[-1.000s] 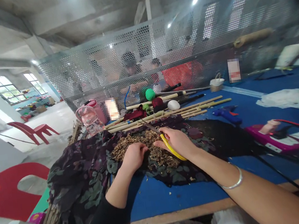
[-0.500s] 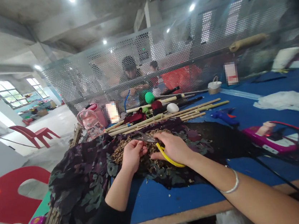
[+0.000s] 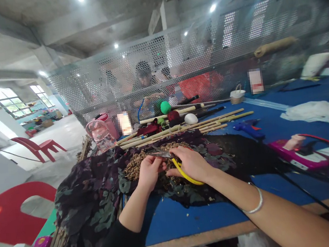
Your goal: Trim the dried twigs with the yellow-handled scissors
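Note:
My right hand [image 3: 191,163] grips yellow-handled scissors [image 3: 179,167], whose metal blades point left over a heap of dry brown plant bits [image 3: 136,164]. My left hand [image 3: 149,171] is pinched closed right at the blades, holding a small piece that I cannot make out. The heap lies on a dark floral cloth [image 3: 92,195] spread over the blue table [image 3: 193,215]. A silver bangle sits on my right wrist.
Bamboo sticks [image 3: 188,128], yarn balls and a pink bottle [image 3: 101,132] lie behind the cloth. A blue glue gun [image 3: 246,128] and a pink device with cables [image 3: 301,153] are to the right. Red chairs stand at left. People sit behind a perforated metal screen [image 3: 175,59].
The scissors swung from pointing up and away to pointing left. My left hand rose from the heap to meet the blades. Both hands have stayed nearly still over the last half second.

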Demonstrator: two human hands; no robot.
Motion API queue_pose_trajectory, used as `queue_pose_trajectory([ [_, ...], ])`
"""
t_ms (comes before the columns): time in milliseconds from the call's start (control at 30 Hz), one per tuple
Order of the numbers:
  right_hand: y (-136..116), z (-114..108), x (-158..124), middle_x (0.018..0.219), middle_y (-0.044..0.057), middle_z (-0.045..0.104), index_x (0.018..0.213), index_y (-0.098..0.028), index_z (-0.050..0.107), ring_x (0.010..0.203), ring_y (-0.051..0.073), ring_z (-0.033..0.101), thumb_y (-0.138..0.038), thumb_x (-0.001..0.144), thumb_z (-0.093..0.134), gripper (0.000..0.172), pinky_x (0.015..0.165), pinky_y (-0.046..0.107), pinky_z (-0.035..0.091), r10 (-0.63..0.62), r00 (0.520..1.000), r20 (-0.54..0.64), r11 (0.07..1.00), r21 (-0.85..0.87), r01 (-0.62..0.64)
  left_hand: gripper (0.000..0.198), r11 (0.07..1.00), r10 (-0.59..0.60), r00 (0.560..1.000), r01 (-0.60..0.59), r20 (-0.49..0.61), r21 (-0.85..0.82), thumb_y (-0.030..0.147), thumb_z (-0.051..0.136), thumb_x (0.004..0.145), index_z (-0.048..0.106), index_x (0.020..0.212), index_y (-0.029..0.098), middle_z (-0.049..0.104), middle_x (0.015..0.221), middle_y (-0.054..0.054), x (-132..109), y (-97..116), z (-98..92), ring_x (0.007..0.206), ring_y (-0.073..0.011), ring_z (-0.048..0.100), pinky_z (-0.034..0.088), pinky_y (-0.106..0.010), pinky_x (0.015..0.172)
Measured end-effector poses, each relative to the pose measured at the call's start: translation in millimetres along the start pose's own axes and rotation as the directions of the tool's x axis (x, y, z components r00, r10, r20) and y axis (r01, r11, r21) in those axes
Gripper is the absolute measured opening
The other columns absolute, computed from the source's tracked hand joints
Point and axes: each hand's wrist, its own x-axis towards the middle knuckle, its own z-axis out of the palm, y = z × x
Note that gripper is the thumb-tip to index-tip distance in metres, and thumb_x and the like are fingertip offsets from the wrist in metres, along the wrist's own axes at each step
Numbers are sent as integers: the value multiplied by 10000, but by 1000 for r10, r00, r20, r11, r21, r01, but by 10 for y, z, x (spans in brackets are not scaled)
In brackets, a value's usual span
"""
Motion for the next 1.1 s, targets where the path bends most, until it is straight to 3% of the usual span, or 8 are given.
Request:
queue_pose_trajectory([
  [167, -6, 10, -7, 1005, 98, 577, 1145, -184, 500, 957, 250, 555, -643, 596, 635, 728, 824, 341, 422, -13, 1000, 2, 1000, -27, 13, 247, 1000, 3, 999, -2, -38, 22, 357, 679, 629, 616, 719, 135, 549, 589, 22, 2, -12, 27, 492, -68, 476, 444, -200, 514],
  [333, 3, 41, -4, 968, 91, 566, 1119, -191, 505, 920, 240, 554, -645, 617, 617, 686, 792, 338, 427, -18, 1000, -23, 999, -31, 17, 266, 998, 41, 995, -37, -91, 45, 362, 670, 631, 574, 749, 144, 524, 576, 39, 9, -29, 38, 495, -73, 480, 456, -207, 514],
  [433, 15, 59, 4, 962, 89, 560, 1100, -195, 507, 910, 236, 552, -625, 631, 620, 646, 784, 343, 426, -17, 999, -45, 1000, -11, 17, 276, 996, 64, 995, -59, -80, 65, 391, 652, 652, 555, 728, 143, 514, 562, 45, 10, -41, 40, 482, -73, 487, 457, -211, 513],
  [833, 35, 70, 16, 977, 98, 558, 1129, -180, 502, 930, 258, 539, -672, 555, 642, 769, 819, 377, 414, -58, 997, -45, 998, 1, 58, 269, 989, 123, 991, -117, -60, 93, 349, 649, 667, 570, 813, 138, 560, 626, 27, 31, -96, 19, 512, -75, 499, 476, -218, 537],
  [1100, -2, 80, -9, 984, 92, 559, 1149, -195, 489, 937, 246, 547, -631, 614, 630, 705, 790, 341, 419, -22, 999, -33, 1000, 2, 22, 222, 955, 218, 975, -206, -34, 214, 338, 578, 736, 577, 849, 147, 593, 675, 2, 27, -119, -11, 539, -94, 536, 483, -230, 566],
])
